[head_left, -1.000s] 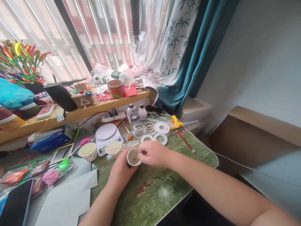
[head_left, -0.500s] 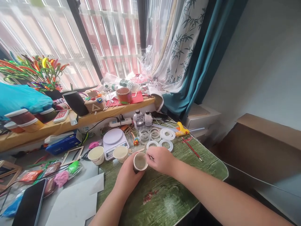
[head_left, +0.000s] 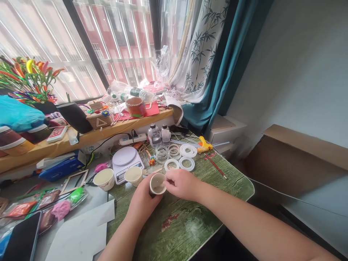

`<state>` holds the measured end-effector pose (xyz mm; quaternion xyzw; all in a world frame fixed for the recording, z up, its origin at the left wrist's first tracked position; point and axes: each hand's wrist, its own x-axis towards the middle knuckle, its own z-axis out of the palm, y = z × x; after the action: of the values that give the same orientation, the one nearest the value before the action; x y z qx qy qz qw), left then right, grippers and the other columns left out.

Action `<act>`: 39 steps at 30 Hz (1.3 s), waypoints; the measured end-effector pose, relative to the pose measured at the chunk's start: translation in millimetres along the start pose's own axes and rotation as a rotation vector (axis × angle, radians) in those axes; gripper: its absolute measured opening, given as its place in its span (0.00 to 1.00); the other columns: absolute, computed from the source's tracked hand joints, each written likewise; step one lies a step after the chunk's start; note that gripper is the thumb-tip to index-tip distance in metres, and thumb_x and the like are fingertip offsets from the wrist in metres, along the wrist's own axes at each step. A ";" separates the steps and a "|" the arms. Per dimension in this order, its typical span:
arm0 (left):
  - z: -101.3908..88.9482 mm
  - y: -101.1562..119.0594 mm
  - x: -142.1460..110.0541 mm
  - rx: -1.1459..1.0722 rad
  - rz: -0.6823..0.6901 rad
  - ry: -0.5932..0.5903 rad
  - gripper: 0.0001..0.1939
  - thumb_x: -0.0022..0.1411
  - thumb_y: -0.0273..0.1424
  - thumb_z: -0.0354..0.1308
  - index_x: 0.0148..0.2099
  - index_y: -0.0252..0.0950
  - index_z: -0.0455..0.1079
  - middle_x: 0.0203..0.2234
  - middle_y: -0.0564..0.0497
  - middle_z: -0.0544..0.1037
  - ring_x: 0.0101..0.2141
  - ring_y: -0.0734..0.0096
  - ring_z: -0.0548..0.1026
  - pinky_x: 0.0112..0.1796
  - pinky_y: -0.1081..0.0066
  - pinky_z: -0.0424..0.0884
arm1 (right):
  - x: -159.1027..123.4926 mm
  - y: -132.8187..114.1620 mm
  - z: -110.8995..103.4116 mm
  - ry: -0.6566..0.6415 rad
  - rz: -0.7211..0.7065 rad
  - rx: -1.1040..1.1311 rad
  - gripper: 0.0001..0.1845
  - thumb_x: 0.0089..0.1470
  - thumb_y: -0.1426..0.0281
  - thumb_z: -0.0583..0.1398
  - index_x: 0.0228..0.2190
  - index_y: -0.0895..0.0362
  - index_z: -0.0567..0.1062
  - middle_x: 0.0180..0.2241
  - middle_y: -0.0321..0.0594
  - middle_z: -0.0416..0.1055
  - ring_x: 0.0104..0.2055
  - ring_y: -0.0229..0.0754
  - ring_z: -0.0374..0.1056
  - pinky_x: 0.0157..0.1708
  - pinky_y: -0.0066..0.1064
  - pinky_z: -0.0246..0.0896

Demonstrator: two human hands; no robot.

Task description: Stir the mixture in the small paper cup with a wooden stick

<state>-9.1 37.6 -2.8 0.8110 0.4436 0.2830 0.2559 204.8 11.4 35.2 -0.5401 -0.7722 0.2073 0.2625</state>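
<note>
My left hand [head_left: 143, 201] is wrapped around a small paper cup [head_left: 158, 192], dark outside and pale inside, tilted so its opening faces me. At the cup's right rim, my right hand [head_left: 181, 184] has its fingers pinched together over the opening; whatever they hold is too small to make out. Two more paper cups, one left cup [head_left: 103, 180] and one nearer cup [head_left: 133, 177], stand to the left with pale contents. Behind them sits a white kitchen scale [head_left: 125, 156]. White ring molds [head_left: 187, 164] lie just beyond my right hand.
Clear round molds [head_left: 162, 153] and two clear bottles [head_left: 154, 135] stand farther back. A yellow glue gun [head_left: 203, 145] and a red paintbrush [head_left: 216, 166] lie at right. White paper [head_left: 78, 232], a phone [head_left: 21, 237] and bagged colored clay [head_left: 23, 209] occupy the left.
The whole scene has shifted slightly left in view. My right fingertips have come in over the cup's opening from beside its rim. My left hand keeps its hold on the cup.
</note>
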 end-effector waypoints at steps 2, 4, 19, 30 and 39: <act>0.2 -0.4 0.4 -0.005 -0.003 0.000 0.28 0.62 0.32 0.66 0.64 0.44 0.69 0.58 0.46 0.79 0.58 0.51 0.78 0.57 0.52 0.75 | -0.6 -0.6 -1.2 0.020 0.021 0.023 0.12 0.63 0.72 0.60 0.26 0.57 0.69 0.26 0.33 0.66 0.30 0.36 0.58 0.31 0.28 0.46; 0.3 -1.2 0.8 -0.008 0.001 -0.005 0.28 0.62 0.32 0.66 0.64 0.43 0.68 0.58 0.45 0.79 0.58 0.51 0.77 0.57 0.51 0.75 | -0.7 -1.7 -2.3 0.024 0.051 0.035 0.12 0.63 0.73 0.60 0.26 0.57 0.70 0.26 0.33 0.66 0.30 0.36 0.58 0.31 0.28 0.45; 0.1 -0.6 2.3 -0.012 0.018 0.002 0.27 0.62 0.32 0.66 0.63 0.43 0.69 0.56 0.45 0.80 0.56 0.51 0.79 0.56 0.51 0.76 | -2.0 -6.3 -0.4 0.023 0.112 0.056 0.12 0.63 0.71 0.60 0.27 0.57 0.69 0.25 0.32 0.65 0.28 0.35 0.56 0.29 0.29 0.42; 0.0 -1.6 1.7 -0.015 0.003 -0.008 0.27 0.62 0.33 0.66 0.63 0.43 0.70 0.57 0.45 0.80 0.57 0.50 0.78 0.56 0.51 0.76 | -0.2 -11.3 -2.0 -0.029 0.145 0.100 0.11 0.62 0.70 0.61 0.27 0.57 0.71 0.25 0.32 0.67 0.28 0.35 0.58 0.29 0.29 0.45; 0.3 -2.5 1.6 -0.008 0.000 -0.002 0.28 0.62 0.33 0.66 0.64 0.44 0.69 0.57 0.46 0.80 0.57 0.51 0.78 0.56 0.52 0.76 | 2.2 -11.8 2.3 -0.003 0.125 -0.039 0.11 0.64 0.70 0.60 0.28 0.57 0.72 0.26 0.35 0.69 0.28 0.36 0.58 0.29 0.30 0.43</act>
<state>-9.6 40.1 -4.3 0.8103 0.4421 0.2840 0.2595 194.2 9.5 40.9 -0.5921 -0.7412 0.2090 0.2375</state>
